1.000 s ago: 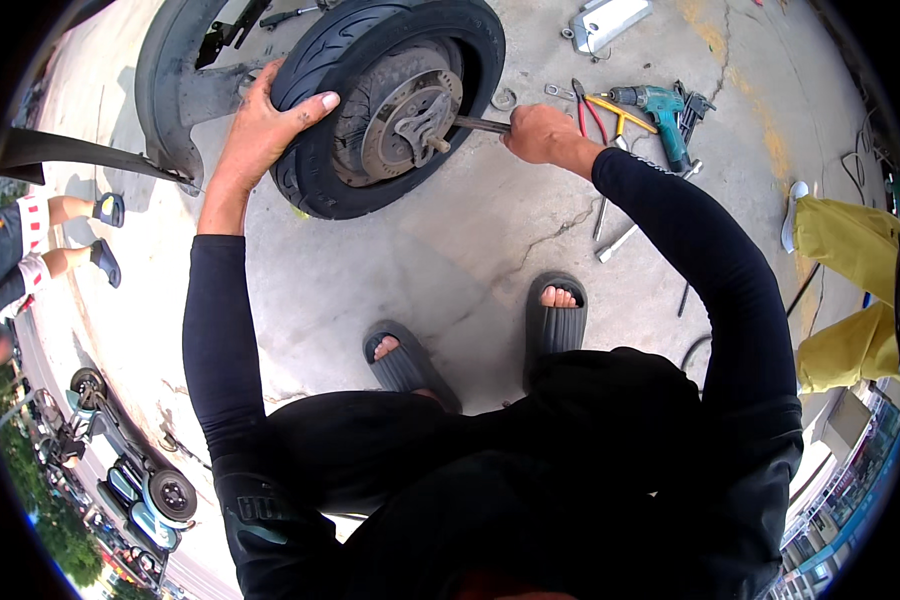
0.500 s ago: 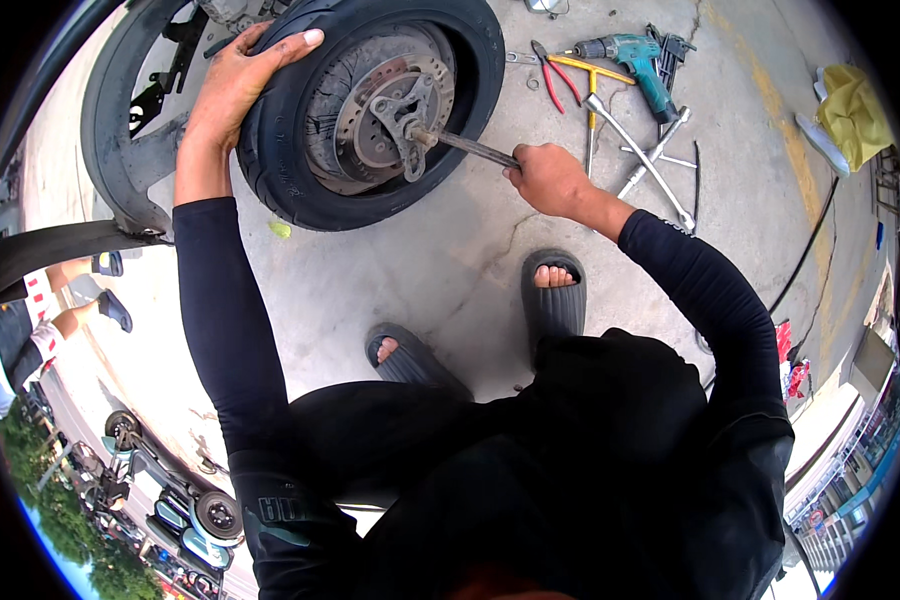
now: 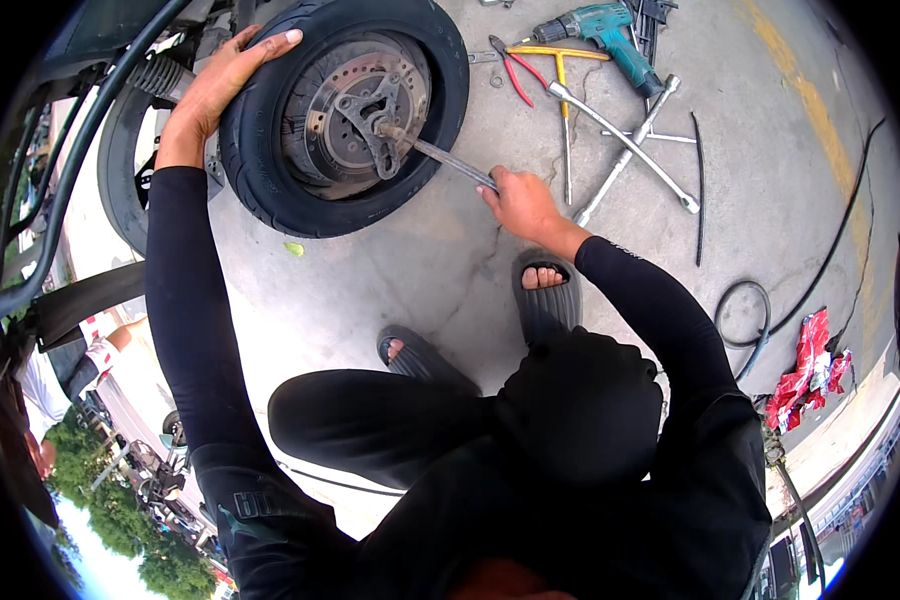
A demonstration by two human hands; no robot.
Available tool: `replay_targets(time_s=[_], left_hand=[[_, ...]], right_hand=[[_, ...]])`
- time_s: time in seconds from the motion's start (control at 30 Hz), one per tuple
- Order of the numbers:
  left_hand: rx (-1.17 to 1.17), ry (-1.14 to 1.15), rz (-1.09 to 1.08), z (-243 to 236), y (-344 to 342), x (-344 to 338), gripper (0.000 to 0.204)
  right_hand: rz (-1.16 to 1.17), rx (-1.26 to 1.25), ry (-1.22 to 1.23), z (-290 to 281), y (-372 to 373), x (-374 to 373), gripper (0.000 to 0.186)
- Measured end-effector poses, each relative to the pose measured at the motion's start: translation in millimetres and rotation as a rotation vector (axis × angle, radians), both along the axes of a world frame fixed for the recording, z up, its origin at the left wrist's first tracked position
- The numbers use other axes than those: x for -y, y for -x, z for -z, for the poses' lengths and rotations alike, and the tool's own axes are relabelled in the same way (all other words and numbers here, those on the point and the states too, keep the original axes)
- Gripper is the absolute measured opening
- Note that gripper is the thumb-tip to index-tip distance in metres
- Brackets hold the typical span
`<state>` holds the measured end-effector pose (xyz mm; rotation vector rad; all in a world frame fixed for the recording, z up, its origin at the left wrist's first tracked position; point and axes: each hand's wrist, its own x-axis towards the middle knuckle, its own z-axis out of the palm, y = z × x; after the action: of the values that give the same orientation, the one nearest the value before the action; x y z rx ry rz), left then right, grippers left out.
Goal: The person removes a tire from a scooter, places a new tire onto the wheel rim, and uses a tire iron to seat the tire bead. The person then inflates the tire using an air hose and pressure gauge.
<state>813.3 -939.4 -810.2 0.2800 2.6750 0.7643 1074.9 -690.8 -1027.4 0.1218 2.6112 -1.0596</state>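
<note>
A scooter wheel (image 3: 448,120) with a black tyre stands upright on the ground at the upper middle, with a brake disc (image 3: 328,97) at its hub. In front of the disc sits a grey metal bracket (image 3: 382,150) with several arms. My left hand (image 3: 220,85) grips the top left of the tyre, thumb along its side and fingers over the tread. The fingers of my right hand (image 3: 526,208) are closed round the outer end of a long metal rod (image 3: 448,160). Its other end meets the hub through the bracket; how it is joined there I cannot make out.
Right of the wheel lie a teal cordless drill (image 3: 610,35), red-handled pliers (image 3: 515,70), a yellow T-handle wrench (image 3: 562,75) and a cross wrench (image 3: 630,150). A thin black hose (image 3: 699,190) lies beside them. Scooter parts (image 3: 130,140) crowd the left. Red wrappers (image 3: 805,375) lie at lower right.
The view has shifted, so wheel and tools appear further left, and the hose loop and wrappers show more fully. Both hands keep their hold on the tyre and the rod.
</note>
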Motion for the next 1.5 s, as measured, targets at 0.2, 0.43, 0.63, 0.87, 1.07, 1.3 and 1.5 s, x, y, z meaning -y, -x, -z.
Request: replay_targets(time_s=[0.2,0.43,0.63,0.87,1.07,1.3,1.5], left_hand=[[-0.076,0.041,-0.14,-19,-74,-28,0.113],[-0.059,-0.029,-0.227,-15,-91,-2,0.101],[0.08,-0.194,-0.271,-4,-46,-2,0.096],[0.167,-0.212,-0.085,6,-3,-4,0.103],[0.009,-0.458,-0.212,37,-60,65,0.094],[-0.113,-0.506,-0.346,43,-79,78,0.104],[-0.083,-0.698,-0.125,46,-68,71,0.103]], right_hand=[[-0.196,0.129,-0.078,-40,34,-23,0.03],[-0.168,0.0,-0.037,-30,4,-17,0.022],[-0.012,-0.2,0.027,64,-51,-19,0.027],[-0.039,-0.366,-0.177,65,-46,-9,0.024],[-0.155,-0.431,-0.362,79,-41,-7,0.023],[-0.543,0.045,-0.819,45,-2,19,0.026],[-0.642,0.534,-0.899,12,27,44,0.036]])
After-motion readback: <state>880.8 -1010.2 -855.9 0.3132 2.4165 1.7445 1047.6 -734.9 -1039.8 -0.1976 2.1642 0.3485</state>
